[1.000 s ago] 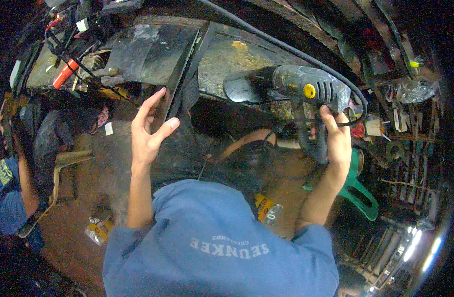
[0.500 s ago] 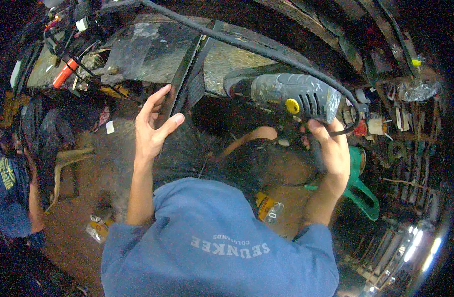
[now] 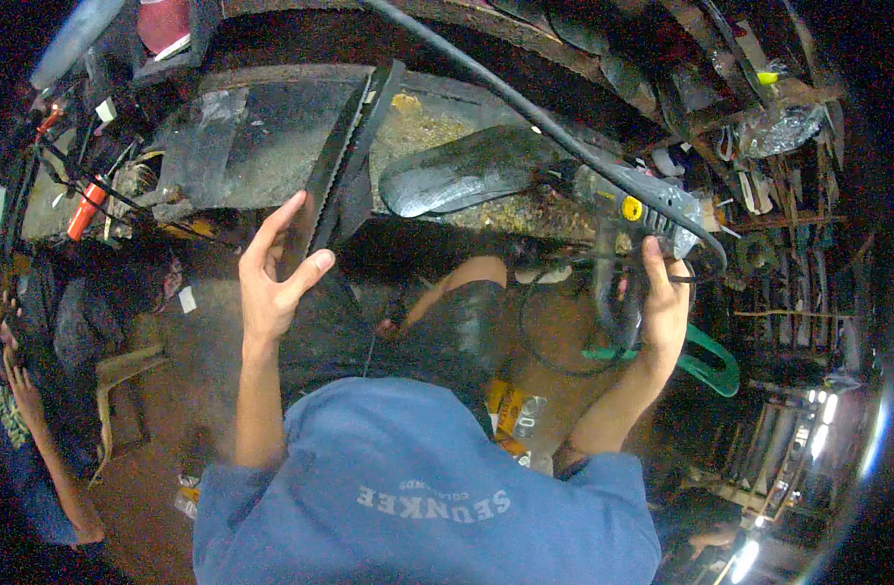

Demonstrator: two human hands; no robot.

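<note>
My right hand (image 3: 663,304) grips the handle of a grey power tool (image 3: 525,175) with a yellow knob, its wide dark front end lying on the workbench (image 3: 272,146). A thick black cable (image 3: 486,83) runs from the tool up and to the left. My left hand (image 3: 272,268) is raised with fingers spread, touching the lower end of a long dark metal strip (image 3: 345,161) that lies slanted across the bench top. Below my hands, my legs in dark trousers (image 3: 447,322) and my blue shirt (image 3: 418,487) fill the lower middle.
An orange-handled tool (image 3: 84,210) and tangled wires lie at the bench's left end. A green plastic piece (image 3: 705,356) sits on the floor at the right, under shelves with hanging tools (image 3: 759,205). Another person's arm (image 3: 38,429) shows at the lower left.
The power tool has swung left and down, so its dark front end now rests on the bench. My left hand stays on the metal strip. The view has shifted slightly.
</note>
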